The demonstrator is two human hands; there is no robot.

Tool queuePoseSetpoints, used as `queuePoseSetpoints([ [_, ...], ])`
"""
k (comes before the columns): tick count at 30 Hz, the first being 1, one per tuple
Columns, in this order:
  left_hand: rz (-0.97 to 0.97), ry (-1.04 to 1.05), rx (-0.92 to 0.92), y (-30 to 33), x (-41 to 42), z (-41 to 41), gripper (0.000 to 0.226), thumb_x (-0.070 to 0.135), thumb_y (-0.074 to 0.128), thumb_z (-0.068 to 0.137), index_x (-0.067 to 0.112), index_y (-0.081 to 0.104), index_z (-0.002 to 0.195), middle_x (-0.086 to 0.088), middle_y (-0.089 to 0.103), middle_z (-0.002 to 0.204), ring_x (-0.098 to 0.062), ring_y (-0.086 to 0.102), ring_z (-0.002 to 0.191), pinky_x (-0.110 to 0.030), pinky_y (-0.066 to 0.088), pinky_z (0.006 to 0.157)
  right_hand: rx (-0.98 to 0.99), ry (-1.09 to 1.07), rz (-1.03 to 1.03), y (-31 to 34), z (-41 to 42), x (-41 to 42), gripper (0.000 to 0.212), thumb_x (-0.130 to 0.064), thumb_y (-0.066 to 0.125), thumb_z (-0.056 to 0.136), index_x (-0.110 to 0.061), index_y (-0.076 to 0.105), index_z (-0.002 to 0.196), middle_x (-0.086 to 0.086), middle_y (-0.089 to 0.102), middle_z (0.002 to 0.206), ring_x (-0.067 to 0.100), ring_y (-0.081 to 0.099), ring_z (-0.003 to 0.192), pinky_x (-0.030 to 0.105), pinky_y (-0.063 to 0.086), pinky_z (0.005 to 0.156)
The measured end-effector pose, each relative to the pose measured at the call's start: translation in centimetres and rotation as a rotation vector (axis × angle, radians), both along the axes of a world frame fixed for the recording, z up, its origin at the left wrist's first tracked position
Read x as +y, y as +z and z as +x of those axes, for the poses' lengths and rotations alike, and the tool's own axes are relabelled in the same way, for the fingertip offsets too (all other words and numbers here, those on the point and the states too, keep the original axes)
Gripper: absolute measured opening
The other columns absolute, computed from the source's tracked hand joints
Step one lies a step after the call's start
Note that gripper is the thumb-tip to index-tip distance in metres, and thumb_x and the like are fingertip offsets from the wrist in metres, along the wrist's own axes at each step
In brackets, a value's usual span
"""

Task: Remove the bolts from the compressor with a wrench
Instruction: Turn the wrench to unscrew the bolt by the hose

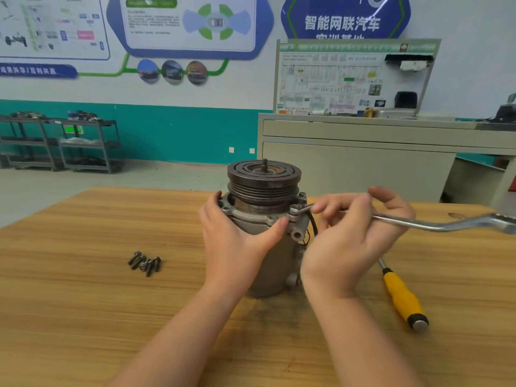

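right grip: right hand (351, 236) fingers curled round long silver metal wrench (435, 223), near its head
wrench head: seated on bolt (293, 209) on flange, right side
left grip: left hand (234, 233) wraps grey cylindrical metal compressor (268, 263), thumb on flange
compressor: upright on wooden counter (83, 303), dark grooved pulley (264, 177) on top
blocked view: hands hide most of compressor body
left of it: pile of loose dark bolts (145, 262)
right: yellow-handled screwdriver (402, 294) flat on counter, under wrench shaft
behind: grey cabinet (349, 163), wiring diagram board (354, 76)

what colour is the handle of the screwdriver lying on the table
Yellow, with a grey end cap; the screwdriver shows clearly in the head view.
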State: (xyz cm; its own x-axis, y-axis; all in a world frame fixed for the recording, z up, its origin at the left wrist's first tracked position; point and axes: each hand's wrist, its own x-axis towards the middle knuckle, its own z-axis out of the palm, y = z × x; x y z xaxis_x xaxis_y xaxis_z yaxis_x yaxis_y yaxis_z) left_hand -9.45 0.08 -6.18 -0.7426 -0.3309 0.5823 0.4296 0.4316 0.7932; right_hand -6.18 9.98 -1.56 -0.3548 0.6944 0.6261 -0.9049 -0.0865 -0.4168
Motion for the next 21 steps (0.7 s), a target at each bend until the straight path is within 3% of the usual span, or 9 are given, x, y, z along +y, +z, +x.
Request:
queuePoseSetpoints([
  [5,0.012,-0.022,-0.001,0.0,0.0,0.0,0.125,0.074,0.072,0.050,0.017,0.022,0.149,0.012,0.027,0.128,-0.005,0.032,0.123,-0.022,0.028,0.102,-0.256,0.531,-0.301,1.9,-2.6,3.7,0.026,0.005,0.027,0.093,-0.014,0.043,0.086,-0.003,0.035,0.045,0.013,0.036,0.039,0.016,0.023,0.039],
  [9,0.012,-0.030,-0.002,-0.1,0.0,0.1,0.124,0.073,0.073,0.051,0.017,0.022,0.150,0.011,0.028,0.132,-0.007,0.033,0.126,-0.023,0.029,0.103,-0.356,0.895,-0.462,2.2,-3.4,5.1,0.023,-0.007,0.031,0.100,-0.013,0.039,0.078,-0.002,0.037,0.049,0.012,0.041,0.041,0.018,0.027,0.037],
  [12,0.013,-0.036,-0.005,-0.2,-0.2,0.0,0.124,0.071,0.073,0.051,0.018,0.021,0.150,0.012,0.026,0.131,-0.006,0.032,0.126,-0.023,0.028,0.103,-0.237,0.895,-0.494,1.9,-3.0,5.5,0.019,-0.006,0.030,0.099,-0.012,0.040,0.084,0.003,0.044,0.052,0.018,0.049,0.046,0.020,0.034,0.041],
  [21,0.021,-0.032,-0.007,0.1,0.0,0.0,0.129,0.079,0.067,0.046,0.017,0.021,0.150,0.011,0.026,0.129,-0.005,0.032,0.124,-0.022,0.028,0.102,-0.198,0.600,-0.196,1.8,-1.5,4.2,0.017,-0.003,0.033,0.103,-0.012,0.043,0.093,0.004,0.049,0.052,0.019,0.054,0.050,0.020,0.037,0.045],
])
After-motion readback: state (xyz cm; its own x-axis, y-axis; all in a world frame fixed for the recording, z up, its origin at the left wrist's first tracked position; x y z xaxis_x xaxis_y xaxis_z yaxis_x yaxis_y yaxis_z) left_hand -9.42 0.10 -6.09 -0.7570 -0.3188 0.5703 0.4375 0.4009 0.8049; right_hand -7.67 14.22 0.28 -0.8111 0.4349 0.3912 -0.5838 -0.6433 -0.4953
